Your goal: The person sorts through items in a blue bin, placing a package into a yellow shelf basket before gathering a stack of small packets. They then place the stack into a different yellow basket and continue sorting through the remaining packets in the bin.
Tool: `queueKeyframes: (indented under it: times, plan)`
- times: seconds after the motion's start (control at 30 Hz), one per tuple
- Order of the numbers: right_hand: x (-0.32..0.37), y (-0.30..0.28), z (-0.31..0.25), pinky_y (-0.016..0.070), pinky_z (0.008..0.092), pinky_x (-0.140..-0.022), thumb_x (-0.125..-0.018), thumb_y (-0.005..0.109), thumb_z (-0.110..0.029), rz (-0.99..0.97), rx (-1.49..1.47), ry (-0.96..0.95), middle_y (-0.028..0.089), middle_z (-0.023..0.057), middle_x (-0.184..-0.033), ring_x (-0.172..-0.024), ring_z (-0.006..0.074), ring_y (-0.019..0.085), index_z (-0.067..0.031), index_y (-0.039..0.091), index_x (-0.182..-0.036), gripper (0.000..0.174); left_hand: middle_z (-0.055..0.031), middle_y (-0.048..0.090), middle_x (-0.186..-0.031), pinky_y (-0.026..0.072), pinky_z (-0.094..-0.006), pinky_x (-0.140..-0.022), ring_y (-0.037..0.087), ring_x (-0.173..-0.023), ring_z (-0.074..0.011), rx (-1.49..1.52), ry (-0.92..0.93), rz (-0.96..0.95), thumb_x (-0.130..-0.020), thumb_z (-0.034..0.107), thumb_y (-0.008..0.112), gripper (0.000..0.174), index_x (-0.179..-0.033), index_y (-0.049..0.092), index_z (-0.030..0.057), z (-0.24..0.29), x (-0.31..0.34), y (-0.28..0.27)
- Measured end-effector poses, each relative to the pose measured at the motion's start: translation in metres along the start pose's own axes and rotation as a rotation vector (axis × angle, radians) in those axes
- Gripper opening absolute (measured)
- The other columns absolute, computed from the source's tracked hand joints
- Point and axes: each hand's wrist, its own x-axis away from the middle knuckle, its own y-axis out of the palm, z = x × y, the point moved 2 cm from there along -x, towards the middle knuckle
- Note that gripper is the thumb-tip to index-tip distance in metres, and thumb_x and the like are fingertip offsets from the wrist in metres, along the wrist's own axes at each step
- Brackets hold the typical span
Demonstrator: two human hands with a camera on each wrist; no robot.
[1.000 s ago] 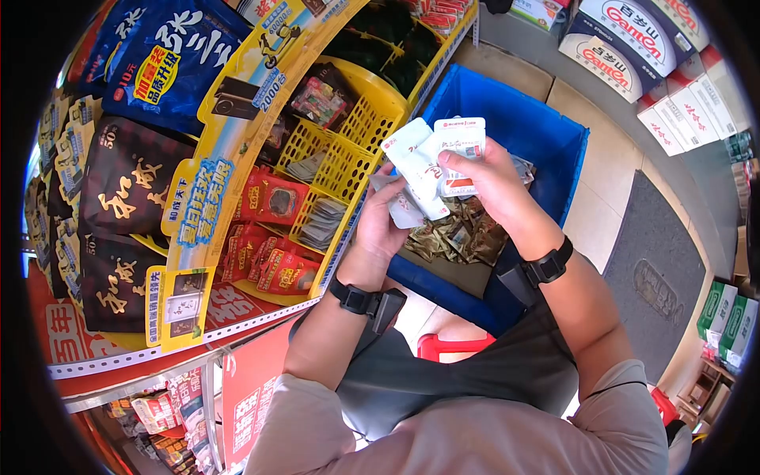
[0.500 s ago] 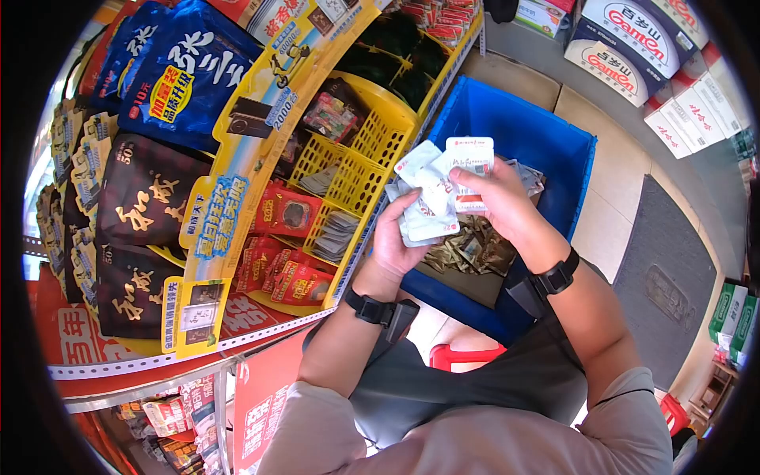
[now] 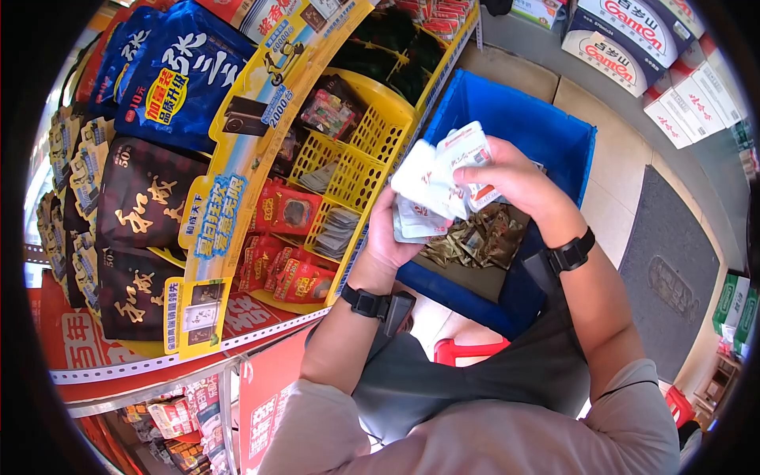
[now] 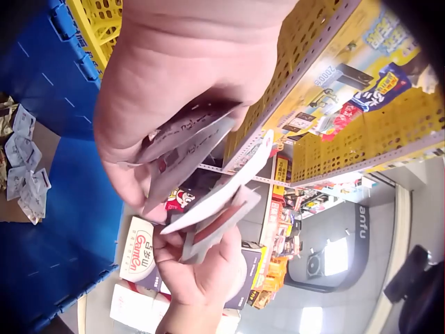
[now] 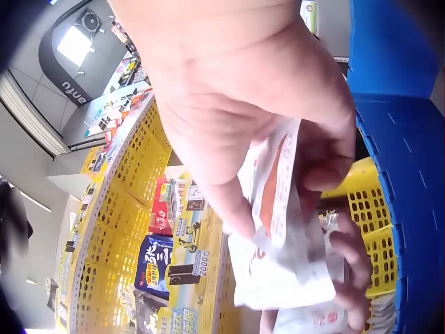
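In the head view both hands are over the blue crate [image 3: 590,150], holding small white printed pouches. My left hand [image 3: 393,231] grips a few pouches [image 3: 416,222], thumb on one side; the left wrist view shows them stacked edge-on between its fingers. My right hand [image 3: 522,180] pinches white pouches [image 3: 467,154] with orange-red print, thumb on top. These lean left over the left hand's pouches. In the right wrist view a white pouch [image 5: 285,271] lies between the right thumb and the left fingers [image 5: 353,278]. Gold-brown packets [image 3: 483,241] lie in the crate below.
To the left stands a shelf with yellow baskets [image 3: 344,170], red packets [image 3: 285,210], grey-white pouches [image 3: 336,233] and a yellow promotional strip [image 3: 218,214]. Large blue bags [image 3: 178,79] hang further left. Boxes [image 3: 609,55] are stacked at the upper right, above a grey mat [image 3: 669,261].
The right hand's pouches have tilted and swung left over the left hand's pouches. The right hand has turned slightly. The view has shifted so the shelf and crate sit a little further right.
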Motion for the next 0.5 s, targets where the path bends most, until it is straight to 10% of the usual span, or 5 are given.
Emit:
queueKeyframes:
  times: [0.2,0.5]
  plan:
    - [0.012,-0.004,-0.006,0.0571,0.0315,-0.084,-0.082,0.084,-0.011,-0.319,0.536,0.113,0.074,0.0088,-0.107,-0.099,0.0161,0.07,0.0001,0.066,-0.118,0.042,-0.0177,0.059,-0.146,0.0501,-0.0682,-0.101,0.06,-0.13,-0.0429,-0.084,-0.393,-0.07,-0.104,0.061,0.047,0.07,-0.152,0.049,0.0108,-0.012,0.004,0.009]
    - [0.008,-0.002,-0.003,0.0546,0.0324,-0.086,-0.082,0.087,-0.013,-0.186,0.614,-0.074,0.073,0.007,-0.104,-0.098,0.0157,0.068,-0.0015,0.066,-0.115,0.04,-0.0222,0.055,-0.148,0.0507,-0.0602,-0.105,0.057,-0.129,-0.0491,-0.197,-0.331,-0.16,-0.103,0.045,0.051,0.068,-0.154,0.041,0.0023,-0.018,0.009,0.011]
